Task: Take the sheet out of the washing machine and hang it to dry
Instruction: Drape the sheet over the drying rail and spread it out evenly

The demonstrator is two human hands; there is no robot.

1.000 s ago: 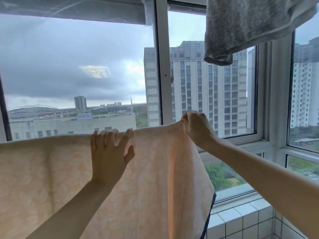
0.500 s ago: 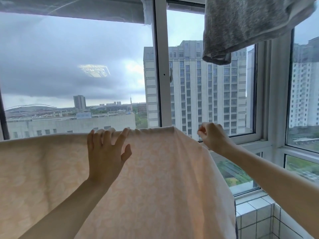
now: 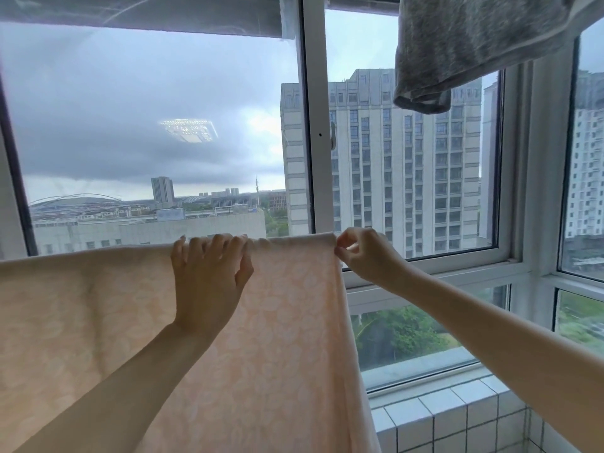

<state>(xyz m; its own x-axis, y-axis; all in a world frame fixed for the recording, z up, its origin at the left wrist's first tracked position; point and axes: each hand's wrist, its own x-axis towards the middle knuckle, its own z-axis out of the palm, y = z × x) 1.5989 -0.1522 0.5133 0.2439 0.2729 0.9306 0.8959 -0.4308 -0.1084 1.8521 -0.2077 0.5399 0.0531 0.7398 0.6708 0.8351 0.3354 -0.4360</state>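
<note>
Probably home balcony: laundry [image 3: 474, 44], tiled sill [image 3: 441, 416]

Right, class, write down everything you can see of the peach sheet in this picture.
The sheet is pale peach, thin-looking fabric with a faint whitish leaf pattern. It hangs folded over a support that it hides, in front of the window, with its top fold nearly level and slightly bunched between the hands. It runs past the left and bottom edges of the view. The left hand curls its fingers over the top fold, and the right hand pinches the top right corner.
</note>
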